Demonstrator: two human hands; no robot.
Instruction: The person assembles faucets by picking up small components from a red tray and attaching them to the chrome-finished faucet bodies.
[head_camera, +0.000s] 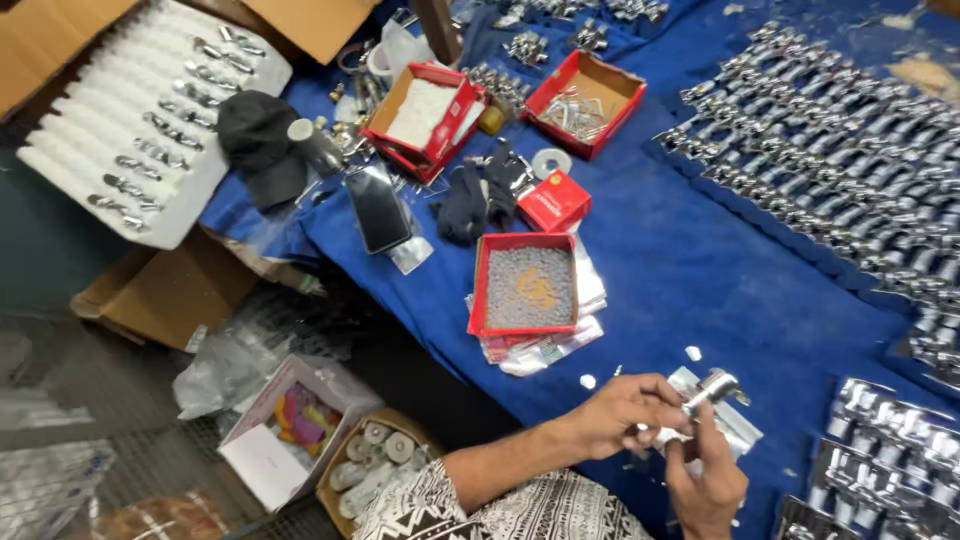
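Both hands meet over the near edge of the blue counter (700, 280), just right of and nearer than the red tray (524, 285) of small grey beads. The left hand (625, 412) is clamped on a chrome fitting (712, 386), fingers curled round its lower end. The right hand (708, 478) comes up from below, its fingers together, pinching the same fitting's underside. Beneath them lies a clear plastic bag (735, 425).

Taking the red tray as the landmark: directly beyond it sits a small closed red box (553, 201). Farther beyond stand two open red boxes, one lined with white foam (427, 112), one holding loose metal parts (585, 100). A black phone (378, 208) lies to the tray's far left, next to a black cap (258, 140). Flat packets (540, 345) stick out from under the tray's near side. Far right of the tray, rows of chrome fittings (840, 150) crowd the counter.

Bare blue cloth stretches between the tray and those rows, leaving open room. The counter's edge runs diagonally just left of the tray; below it stand a cardboard box (370, 470) and a white box (290, 430).
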